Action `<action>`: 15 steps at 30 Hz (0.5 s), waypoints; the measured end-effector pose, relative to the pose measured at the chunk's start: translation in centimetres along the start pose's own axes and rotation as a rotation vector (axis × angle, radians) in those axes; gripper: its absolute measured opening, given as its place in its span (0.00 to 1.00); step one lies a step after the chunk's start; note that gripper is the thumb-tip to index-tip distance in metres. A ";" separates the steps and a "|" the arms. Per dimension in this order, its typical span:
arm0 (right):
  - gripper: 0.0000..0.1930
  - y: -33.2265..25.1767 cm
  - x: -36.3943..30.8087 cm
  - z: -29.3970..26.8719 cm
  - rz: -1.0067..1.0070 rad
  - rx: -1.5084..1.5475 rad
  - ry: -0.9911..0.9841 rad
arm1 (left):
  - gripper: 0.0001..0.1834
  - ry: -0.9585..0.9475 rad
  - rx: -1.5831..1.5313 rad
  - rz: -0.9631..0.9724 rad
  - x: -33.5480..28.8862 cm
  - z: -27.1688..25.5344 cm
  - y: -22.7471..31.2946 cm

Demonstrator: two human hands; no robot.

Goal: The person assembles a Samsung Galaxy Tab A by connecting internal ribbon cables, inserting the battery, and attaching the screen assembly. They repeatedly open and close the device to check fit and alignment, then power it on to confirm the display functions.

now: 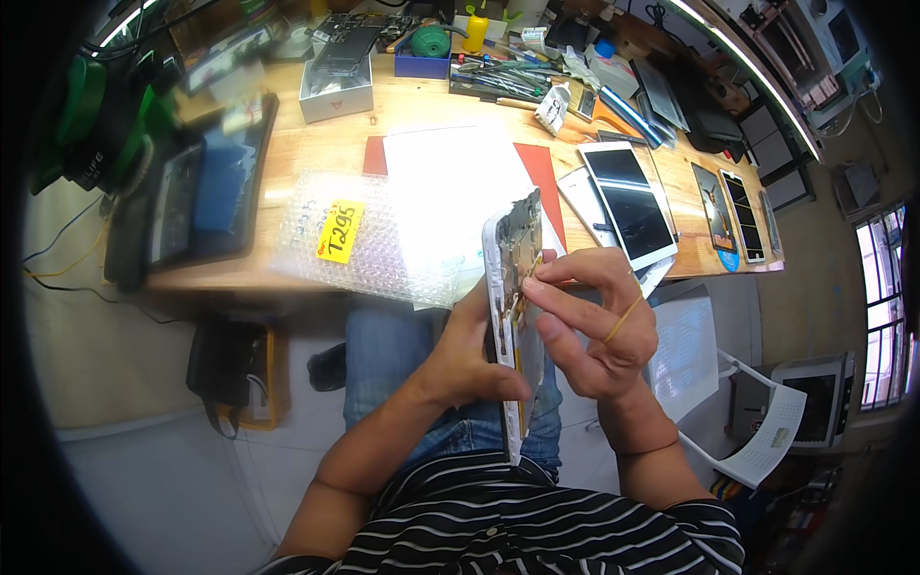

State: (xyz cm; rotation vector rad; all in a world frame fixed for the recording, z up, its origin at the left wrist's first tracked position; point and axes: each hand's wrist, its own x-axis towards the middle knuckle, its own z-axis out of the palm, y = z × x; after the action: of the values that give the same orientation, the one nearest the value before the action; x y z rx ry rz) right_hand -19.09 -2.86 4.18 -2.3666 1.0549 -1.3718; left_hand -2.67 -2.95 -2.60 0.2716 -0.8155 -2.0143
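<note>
An opened tablet [517, 297] with a white frame stands nearly edge-on above my lap, at the table's front edge. Its inner side, with dark and gold-coloured parts, faces right. My left hand [471, 359] is closed around its left edge, thumb across the near side. The fingertips of my right hand [599, 326] bend in against the inner parts; whatever is between them is too small to make out. A thin yellow band circles one right finger. Beyond the tablet lie a white sheet [450, 182] and bubble wrap [383, 259] with a yellow label [340, 231].
A white tablet [628, 206] lies at the right, with phone-sized panels [743, 216] beyond it. Tools fill a tray [498, 81] at the back, near a white box [335, 96]. A large dark tablet [206, 192] lies left. A white chair [767, 431] stands at the lower right.
</note>
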 end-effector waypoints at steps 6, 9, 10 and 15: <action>0.17 0.6 -0.4 0.1 0.030 0.164 0.026 | 0.73 -0.013 0.051 0.068 -0.1 0.4 0.0; 0.17 0.9 -0.8 0.3 0.048 0.246 0.037 | 0.75 -0.005 0.080 0.061 -0.1 0.5 0.1; 0.17 1.0 -0.8 0.4 0.048 0.259 0.041 | 0.76 -0.006 0.088 0.062 -0.1 0.6 0.2; 0.16 1.5 -1.3 0.7 0.051 0.312 0.064 | 0.79 0.007 0.110 0.100 0.0 0.8 0.1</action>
State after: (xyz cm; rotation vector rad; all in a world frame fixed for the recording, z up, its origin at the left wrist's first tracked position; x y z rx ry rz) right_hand -19.63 -3.20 2.21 -2.0712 0.8395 -1.4810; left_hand -2.95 -2.61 -1.89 0.2950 -0.9192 -1.8778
